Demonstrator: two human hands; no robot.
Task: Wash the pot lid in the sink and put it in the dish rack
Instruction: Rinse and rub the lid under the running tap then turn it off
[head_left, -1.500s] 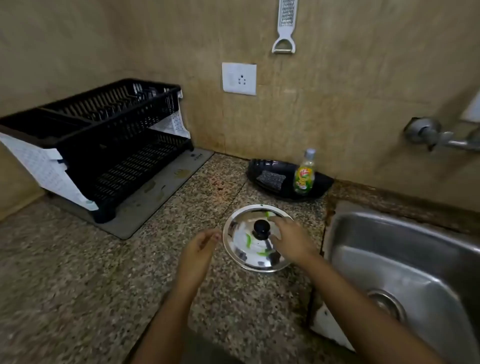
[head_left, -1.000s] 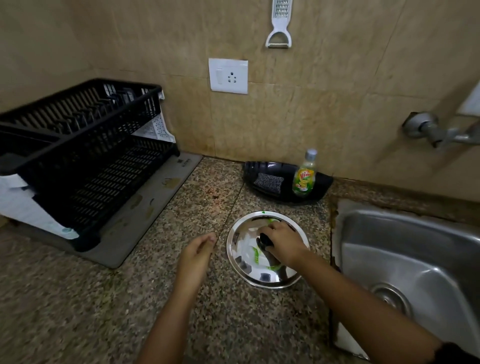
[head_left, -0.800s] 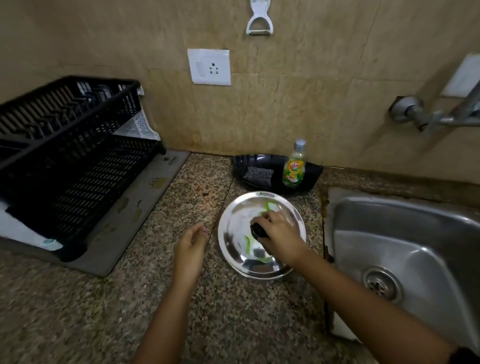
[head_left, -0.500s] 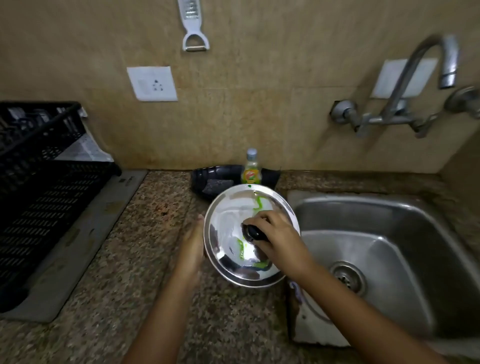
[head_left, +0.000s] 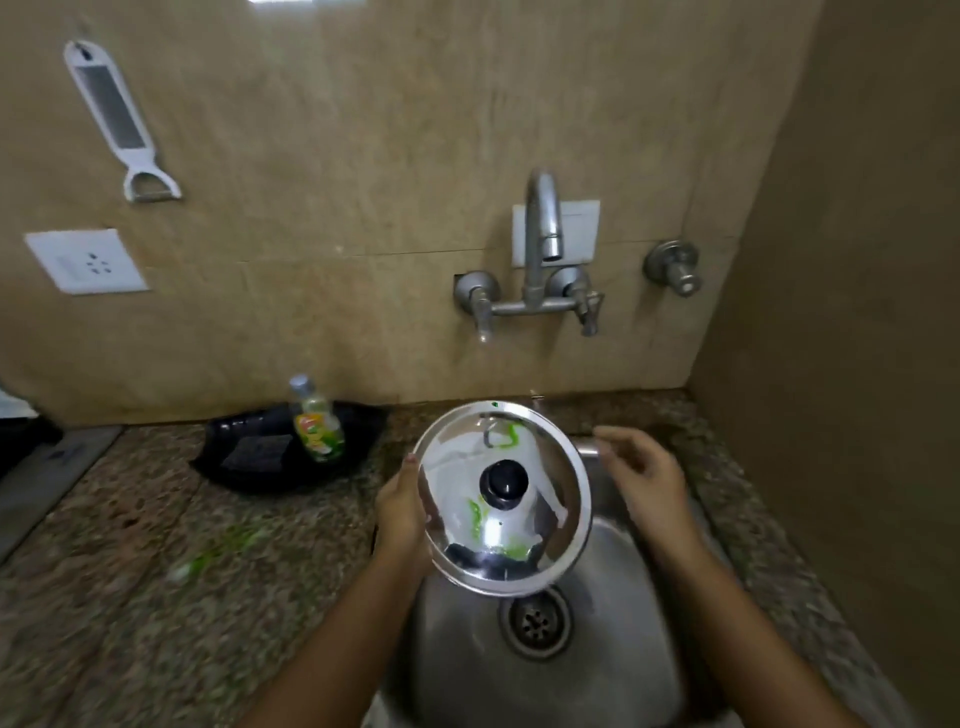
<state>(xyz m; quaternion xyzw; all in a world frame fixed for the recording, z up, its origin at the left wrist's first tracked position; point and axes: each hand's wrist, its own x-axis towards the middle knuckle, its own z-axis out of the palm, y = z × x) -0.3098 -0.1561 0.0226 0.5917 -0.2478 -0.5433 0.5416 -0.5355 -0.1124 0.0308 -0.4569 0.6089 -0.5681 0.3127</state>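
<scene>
Because the green-smeared pot lid (head_left: 503, 499) needs rinsing, the left hand (head_left: 402, 506) closes its grip on the rim over the sink (head_left: 613, 675), while the right hand (head_left: 641, 480) hangs open and empty, free for the tap (head_left: 540, 244).

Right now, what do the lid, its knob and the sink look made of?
Pot lid: polished metal, probably stainless steel; it gives mirror reflections, with green smears on it. Knob: glossy black, likely plastic, one small highlight. Sink: duller brushed metal, probably stainless too; soft diffuse sheen, no sharp reflections. Left hand holds the lid's rim.
</scene>
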